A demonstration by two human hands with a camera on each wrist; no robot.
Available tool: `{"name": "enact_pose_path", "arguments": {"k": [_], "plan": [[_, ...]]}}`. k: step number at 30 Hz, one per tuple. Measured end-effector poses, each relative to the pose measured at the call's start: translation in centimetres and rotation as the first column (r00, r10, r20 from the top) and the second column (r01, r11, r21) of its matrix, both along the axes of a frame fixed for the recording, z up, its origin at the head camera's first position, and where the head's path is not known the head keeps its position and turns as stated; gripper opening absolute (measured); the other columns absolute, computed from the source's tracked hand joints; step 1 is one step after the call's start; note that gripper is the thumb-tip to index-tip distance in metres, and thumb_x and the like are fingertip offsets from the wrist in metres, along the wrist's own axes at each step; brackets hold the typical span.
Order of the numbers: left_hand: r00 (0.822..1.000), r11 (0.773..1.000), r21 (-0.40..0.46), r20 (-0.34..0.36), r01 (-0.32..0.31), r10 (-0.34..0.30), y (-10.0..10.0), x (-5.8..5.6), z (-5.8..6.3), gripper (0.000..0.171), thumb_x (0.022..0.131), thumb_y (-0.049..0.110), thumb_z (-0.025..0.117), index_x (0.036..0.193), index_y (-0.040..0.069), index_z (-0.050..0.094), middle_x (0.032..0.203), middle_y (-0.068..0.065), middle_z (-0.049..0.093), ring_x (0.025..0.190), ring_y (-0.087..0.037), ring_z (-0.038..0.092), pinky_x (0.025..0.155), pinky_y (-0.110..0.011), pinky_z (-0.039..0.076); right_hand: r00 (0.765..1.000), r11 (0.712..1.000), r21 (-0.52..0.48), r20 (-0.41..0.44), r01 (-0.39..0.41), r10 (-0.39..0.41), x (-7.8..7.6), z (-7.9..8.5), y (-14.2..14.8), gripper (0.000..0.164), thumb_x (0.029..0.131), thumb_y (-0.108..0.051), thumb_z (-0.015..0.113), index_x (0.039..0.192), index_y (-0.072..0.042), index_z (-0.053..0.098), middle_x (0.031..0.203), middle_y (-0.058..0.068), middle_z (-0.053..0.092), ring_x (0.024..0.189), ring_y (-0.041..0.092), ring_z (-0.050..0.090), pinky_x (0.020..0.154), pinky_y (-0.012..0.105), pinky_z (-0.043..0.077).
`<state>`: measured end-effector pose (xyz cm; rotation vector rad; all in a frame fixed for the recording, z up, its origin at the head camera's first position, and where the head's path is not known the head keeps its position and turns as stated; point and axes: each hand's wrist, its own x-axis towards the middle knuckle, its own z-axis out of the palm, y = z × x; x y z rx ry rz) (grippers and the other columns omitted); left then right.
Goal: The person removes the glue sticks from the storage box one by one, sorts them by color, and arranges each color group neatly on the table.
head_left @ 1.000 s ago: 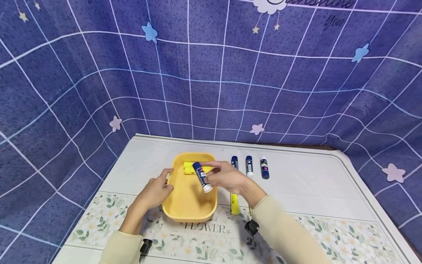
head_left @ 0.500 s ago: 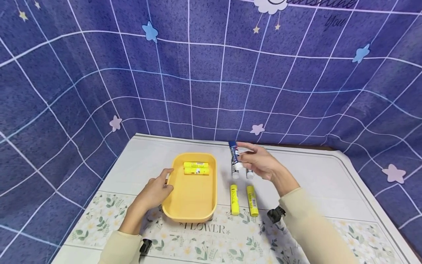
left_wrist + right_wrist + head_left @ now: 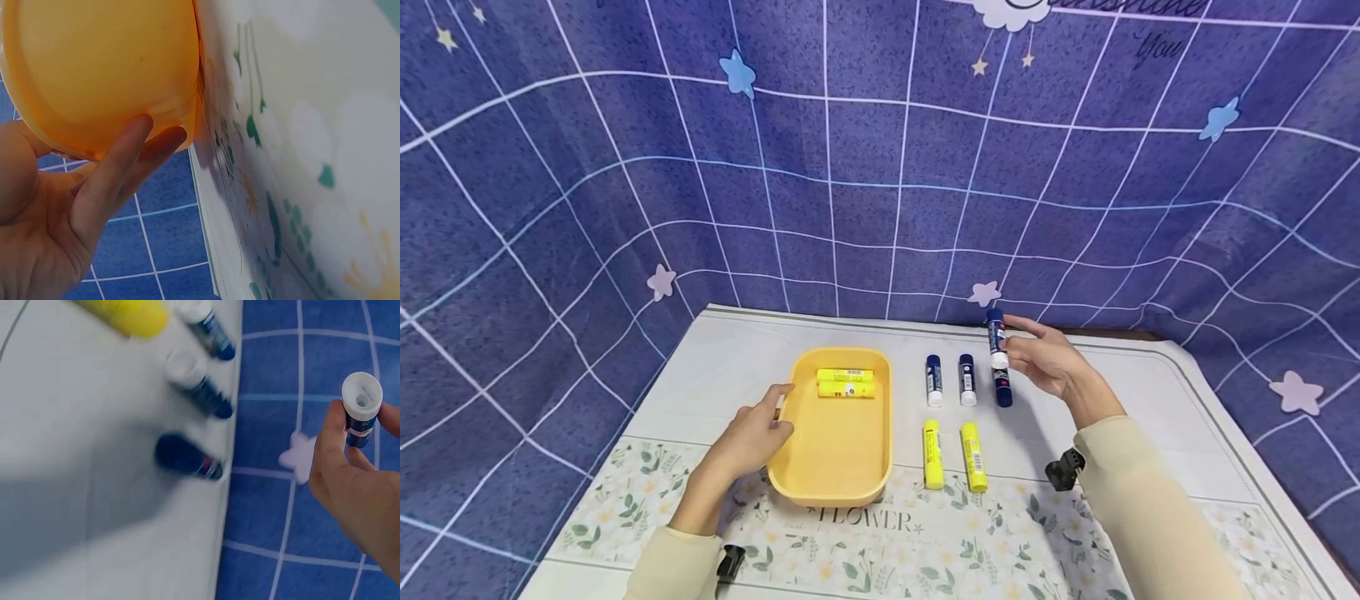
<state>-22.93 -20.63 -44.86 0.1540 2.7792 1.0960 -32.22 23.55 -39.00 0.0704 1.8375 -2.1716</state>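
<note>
My right hand pinches a dark blue glue stick with a white base between thumb and fingers. It is held above the table at the back right, partly in front of another blue glue stick lying there. In the right wrist view, the held glue stick's white dial end faces the camera. My left hand grips the left rim of a yellow tray. Fingers lie against the tray's outer wall in the left wrist view. Two yellow labelled tubes lie side by side in the tray's far end.
Two more blue glue sticks, one left and one right, lie in a row on the white table. Nearer are two yellow tubes, one left and one right. A blue patterned curtain hangs behind.
My right hand has carried the blue glue stick from over the tray to the right, above the blue stick at the row's right end. The left hand has stayed on the tray.
</note>
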Motion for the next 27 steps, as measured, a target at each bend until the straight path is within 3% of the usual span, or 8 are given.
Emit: {"name": "enact_pose_path", "arguments": {"k": [9,17,27], "plan": [[1.000,1.000,0.021,-0.007,0.003,-0.003,0.0,0.0,0.0,0.063,0.101,0.013,0.050,0.161,0.009,0.031,0.140,-0.040,0.056,0.073,-0.018,0.070,0.060,-0.030,0.050,0.996,0.989,0.128,0.041,0.074,-0.080,-0.5,-3.1,3.2,0.078,0.093,0.009,0.055,0.163,0.000,0.022,0.062,-0.011,0.060,0.054,-0.003,0.055,0.057,0.014,0.050],[1.000,1.000,0.028,-0.008,-0.001,0.001,0.2,0.0,0.1,0.063,0.100,0.013,0.050,0.160,0.010,0.032,0.140,-0.040,0.056,0.066,-0.019,0.068,0.059,-0.030,0.050,0.992,0.975,0.203,0.056,0.096,-0.109,-0.6,-5.0,5.2,0.080,0.093,0.007,0.057,0.163,0.003,0.019,0.073,-0.008,0.067,0.056,-0.002,0.059,0.060,0.015,0.053],[1.000,1.000,0.018,-0.008,-0.013,0.014,0.1,0.1,0.1,0.063,0.100,0.013,0.050,0.160,0.011,0.032,0.140,-0.040,0.057,0.062,-0.019,0.065,0.055,-0.030,0.048,0.993,0.934,0.344,0.038,0.091,-0.111,-0.5,-6.6,5.7,0.075,0.092,0.004,0.057,0.159,0.008,0.024,0.074,-0.010,0.063,0.059,-0.002,0.054,0.059,0.017,0.051]]}}
